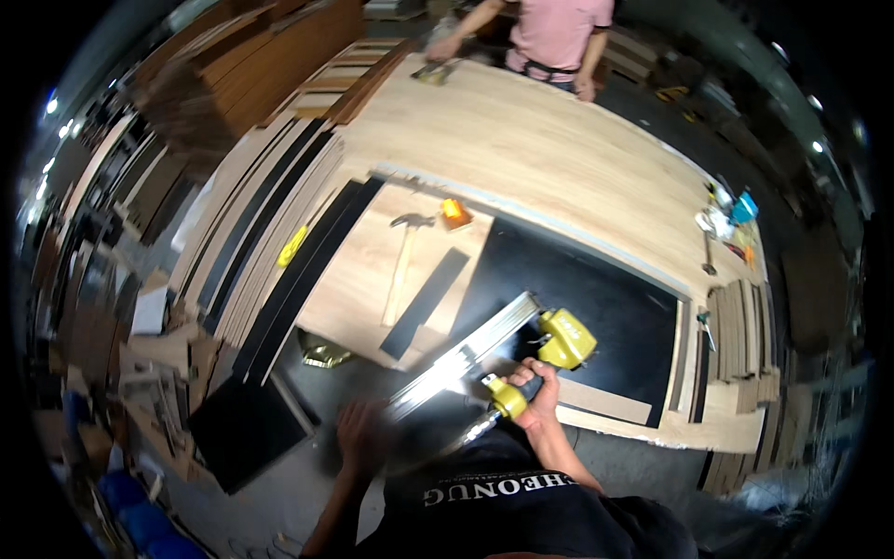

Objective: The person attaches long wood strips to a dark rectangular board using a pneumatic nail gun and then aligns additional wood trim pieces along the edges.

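Observation:
My right hand [538, 396] is wrapped round the dark grip of a yellow air nail gun [570, 341]. Its long silver magazine [456, 361] slants down toward the left, and a metal air fitting [480, 427] sticks out at the grip's end. Close to the magazine's lower end is my left hand [365, 433]. Motion smears its fingers, so whether it touches the magazine cannot be told. Beyond the gun lie a black panel [596, 303] and a pale wood board [358, 270]. On that board rest a claw hammer [402, 265], a dark strip [426, 303] and a small orange box [455, 214].
A large wood-grain workbench [521, 130] fills the middle. Long strips [270, 214] are stacked on the left, with a yellow utility knife [292, 246] on them. More strips [740, 326] and a screwdriver [707, 330] lie right. A person in pink [559, 33] stands across the bench.

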{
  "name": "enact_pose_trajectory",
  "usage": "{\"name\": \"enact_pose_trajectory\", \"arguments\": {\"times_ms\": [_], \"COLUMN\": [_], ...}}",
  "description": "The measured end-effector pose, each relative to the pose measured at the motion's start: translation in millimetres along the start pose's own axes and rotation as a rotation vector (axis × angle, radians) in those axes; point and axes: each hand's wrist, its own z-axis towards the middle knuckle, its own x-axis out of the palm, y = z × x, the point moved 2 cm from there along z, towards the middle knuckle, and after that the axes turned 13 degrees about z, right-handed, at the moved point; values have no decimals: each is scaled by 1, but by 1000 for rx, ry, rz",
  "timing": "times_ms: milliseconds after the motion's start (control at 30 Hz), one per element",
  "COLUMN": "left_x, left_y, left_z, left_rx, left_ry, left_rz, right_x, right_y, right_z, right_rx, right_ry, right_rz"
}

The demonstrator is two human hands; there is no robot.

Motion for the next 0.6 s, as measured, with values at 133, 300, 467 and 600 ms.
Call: {"name": "enact_pose_trajectory", "arguments": {"times_ms": [133,300,467,600], "left_x": [26,31,65,90], "left_y": [11,27,53,81], "left_z": [-15,-15,-27,-33], "left_rx": [-28,-314,-305,-267], "left_ry": [49,371,604,741], "left_rz": [46,-112,-37,14], "right_x": [-1,-15,-10,-3], "right_y": [0,-16,-30,-39], "right_z": [3,25,19,21], "right_rx": [69,72,-50,-29], "right_ry": [53,70,31,135], "right_rz": [135,75,-194,-193]}}
